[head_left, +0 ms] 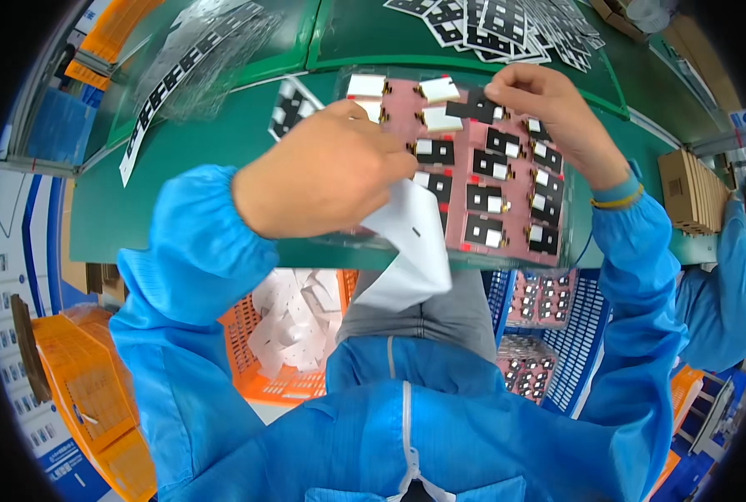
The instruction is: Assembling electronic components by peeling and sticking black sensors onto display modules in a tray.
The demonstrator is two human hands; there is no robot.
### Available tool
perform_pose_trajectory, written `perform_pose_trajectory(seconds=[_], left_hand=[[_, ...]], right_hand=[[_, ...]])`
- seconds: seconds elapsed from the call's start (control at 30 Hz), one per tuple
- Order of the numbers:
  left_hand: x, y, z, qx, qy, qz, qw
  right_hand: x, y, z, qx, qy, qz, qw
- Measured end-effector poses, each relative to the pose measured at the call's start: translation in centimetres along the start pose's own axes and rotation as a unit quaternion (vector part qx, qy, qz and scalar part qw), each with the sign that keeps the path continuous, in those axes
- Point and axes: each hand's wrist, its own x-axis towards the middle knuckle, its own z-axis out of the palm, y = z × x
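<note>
A clear tray with a pink base [400,107] lies on the table before me, holding rows of small flat white battery-like parts. Several parts at the upper left, such as the white part [439,89], are plain white. The others carry black stickers [484,198]. My left hand [327,171] is closed over the tray's left side, with a creased white backing sheet [411,247] hanging from it. Beyond that hand shows a black-and-white sticker sheet [292,107]. At the tray's far right, my right hand [557,109] pinches the edge of a black sticker [472,109] lying over a part.
More sticker sheets [503,25] lie heaped at the far right, and clear trays [222,71] at the far left. Below the table edge are an orange basket [239,343] with crumpled white paper and a blue basket [575,368] with filled trays. A co-worker's blue sleeve [724,293] shows at right.
</note>
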Motion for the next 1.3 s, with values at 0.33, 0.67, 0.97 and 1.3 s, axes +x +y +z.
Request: perform_pose_trajectory(seconds=[0.33, 0.67, 0.97, 1.3], left_hand=[[2.4, -3.9, 7.6, -0.056, 0.183, -0.104, 0.976], [2.1, -4.7, 8.7, -0.050, 0.144, -0.162, 0.975], [2.3, -4.9, 9.1, -0.042, 0.167, -0.153, 0.973], [2.0, -4.9, 9.1, -0.046, 0.144, -0.157, 0.976]], right_hand=[[6.1, 3.8, 1.3, -0.028, 0.004, 0.022, 0.999], [6.8, 5.3, 1.3, 0.015, -0.087, 0.029, 0.996], [7.0, 5.2, 1.2, 0.038, -0.098, 0.038, 0.994], [6.8, 5.7, 1.6, 0.018, -0.089, 0.006, 0.996]])
